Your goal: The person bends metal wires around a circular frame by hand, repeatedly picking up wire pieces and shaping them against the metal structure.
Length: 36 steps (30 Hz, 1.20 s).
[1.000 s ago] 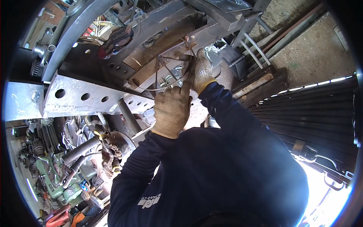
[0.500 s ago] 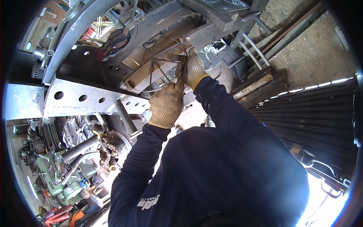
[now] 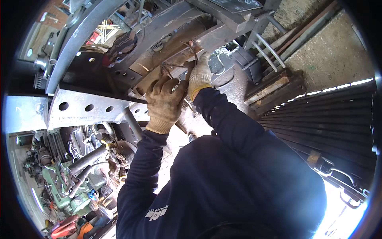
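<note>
Head view: hands (image 3: 165,101) half-curled at thin rods (image 3: 176,65)

tan L glove (image 3: 164,104), ylw-cuffed crm R glove (image 3: 199,75), dk blue sleeves (image 3: 227,113)

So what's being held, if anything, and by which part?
Apparently the thin metal rods: right hand at their right end, left hand at their lower part. The actual grip is hidden, so I can't confirm.
</note>
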Each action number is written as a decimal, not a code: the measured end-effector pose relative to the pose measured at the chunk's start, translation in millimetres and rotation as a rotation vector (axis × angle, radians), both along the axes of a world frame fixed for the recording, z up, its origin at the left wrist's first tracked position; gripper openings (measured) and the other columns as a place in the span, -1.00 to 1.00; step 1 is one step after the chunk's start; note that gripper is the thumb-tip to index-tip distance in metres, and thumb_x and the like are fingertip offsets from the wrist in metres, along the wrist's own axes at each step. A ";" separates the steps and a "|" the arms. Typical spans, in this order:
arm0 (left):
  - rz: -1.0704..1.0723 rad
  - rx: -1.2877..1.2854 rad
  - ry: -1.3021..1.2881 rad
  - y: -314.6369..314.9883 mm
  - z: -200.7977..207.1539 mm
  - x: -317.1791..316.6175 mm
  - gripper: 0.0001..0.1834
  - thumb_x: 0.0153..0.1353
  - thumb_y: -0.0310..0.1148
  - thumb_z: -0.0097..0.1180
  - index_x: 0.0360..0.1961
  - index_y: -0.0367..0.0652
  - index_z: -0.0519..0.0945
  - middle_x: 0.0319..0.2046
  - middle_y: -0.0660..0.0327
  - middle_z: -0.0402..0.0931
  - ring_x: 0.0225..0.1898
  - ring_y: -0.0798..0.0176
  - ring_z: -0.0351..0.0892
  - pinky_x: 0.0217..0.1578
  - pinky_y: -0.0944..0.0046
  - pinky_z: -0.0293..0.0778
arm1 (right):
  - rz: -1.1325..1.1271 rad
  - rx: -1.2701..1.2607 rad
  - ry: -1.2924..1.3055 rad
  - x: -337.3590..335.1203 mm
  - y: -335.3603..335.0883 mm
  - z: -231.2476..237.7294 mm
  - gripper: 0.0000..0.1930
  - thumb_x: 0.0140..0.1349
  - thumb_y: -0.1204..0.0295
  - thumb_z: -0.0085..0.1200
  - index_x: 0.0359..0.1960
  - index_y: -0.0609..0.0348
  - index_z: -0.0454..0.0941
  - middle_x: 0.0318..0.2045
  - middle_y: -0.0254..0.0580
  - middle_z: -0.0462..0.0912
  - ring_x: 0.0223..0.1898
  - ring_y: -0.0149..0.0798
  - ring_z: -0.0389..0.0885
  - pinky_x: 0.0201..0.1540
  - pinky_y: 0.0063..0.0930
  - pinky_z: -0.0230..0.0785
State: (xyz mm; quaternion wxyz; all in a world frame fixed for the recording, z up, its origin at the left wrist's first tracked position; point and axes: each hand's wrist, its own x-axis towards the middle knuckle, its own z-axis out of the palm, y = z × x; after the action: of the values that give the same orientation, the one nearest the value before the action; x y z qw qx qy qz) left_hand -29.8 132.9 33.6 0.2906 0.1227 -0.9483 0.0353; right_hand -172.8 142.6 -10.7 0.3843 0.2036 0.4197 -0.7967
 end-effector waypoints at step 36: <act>0.099 0.077 -0.256 3.2 2.7 -25.6 -0.74 0.28 -0.12 0.16 -0.41 -0.08 0.57 -0.55 0.18 0.52 -0.53 0.05 0.61 -0.54 0.08 0.51 | 0.651 -0.570 0.073 -39.9 60.4 -34.7 -0.53 0.42 0.07 0.03 0.08 0.25 0.54 -0.25 -0.16 0.68 -0.20 -0.29 0.67 -0.07 -0.40 0.59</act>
State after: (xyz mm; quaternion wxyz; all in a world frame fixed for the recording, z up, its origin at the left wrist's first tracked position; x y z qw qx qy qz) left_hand -55.4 136.0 36.3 0.1604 0.1747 -0.9711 0.0286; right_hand -212.7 203.0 -45.4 0.6414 -0.0819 0.2385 -0.7246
